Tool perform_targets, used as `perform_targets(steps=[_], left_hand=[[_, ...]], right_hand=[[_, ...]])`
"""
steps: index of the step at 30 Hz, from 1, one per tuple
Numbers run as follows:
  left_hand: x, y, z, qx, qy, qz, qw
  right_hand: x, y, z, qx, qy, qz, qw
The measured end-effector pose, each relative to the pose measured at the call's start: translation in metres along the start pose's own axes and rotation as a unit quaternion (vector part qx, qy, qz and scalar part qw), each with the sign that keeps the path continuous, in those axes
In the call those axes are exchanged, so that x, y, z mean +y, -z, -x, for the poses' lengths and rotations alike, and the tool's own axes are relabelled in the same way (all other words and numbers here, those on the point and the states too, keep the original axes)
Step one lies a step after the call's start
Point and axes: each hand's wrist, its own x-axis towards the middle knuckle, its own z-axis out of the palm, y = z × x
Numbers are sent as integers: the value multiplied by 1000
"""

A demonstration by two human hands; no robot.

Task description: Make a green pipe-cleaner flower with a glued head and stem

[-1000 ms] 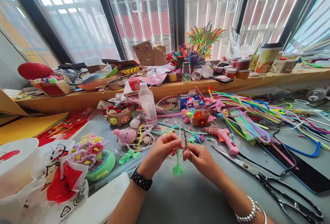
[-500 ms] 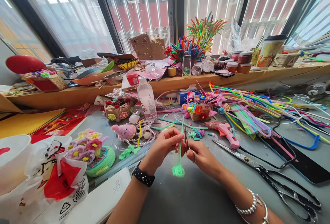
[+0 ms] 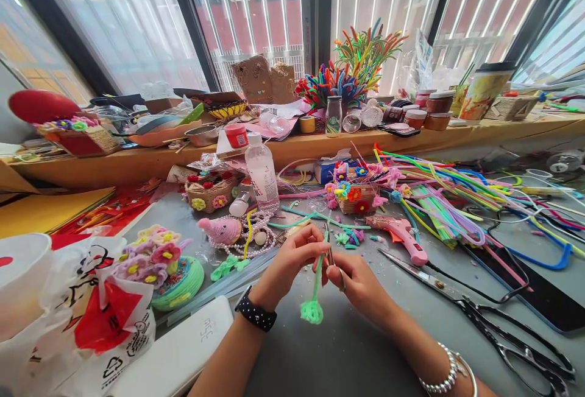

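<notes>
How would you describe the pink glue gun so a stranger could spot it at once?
Start at the grey table under the windows and look just beyond the person's right hand. There, in front of the small flower basket, lies the glue gun: the only pink pistol-shaped tool, with a black cord trailing from its handle.

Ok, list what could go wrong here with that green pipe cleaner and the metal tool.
1. The thin metal tool in the right hand sits right by the left hand fingertips pinching the green pipe cleaner; a slip could nick them.
2. The large scissors lie by the right forearm, blades toward the hands; a sweep might catch them.
3. Any snipped piece could vanish among the loose pipe cleaners.
</notes>
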Motion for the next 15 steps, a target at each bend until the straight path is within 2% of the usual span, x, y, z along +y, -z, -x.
perform_targets(steps=[7,15], left_hand=[[0,1,2,-17,-4,15,1000],[-3,2,2,-14,-4,20,1000]], right_hand=[[-1,-1,0,3,2,-12,1000],[-2,-4,2,46,-26,6,999]])
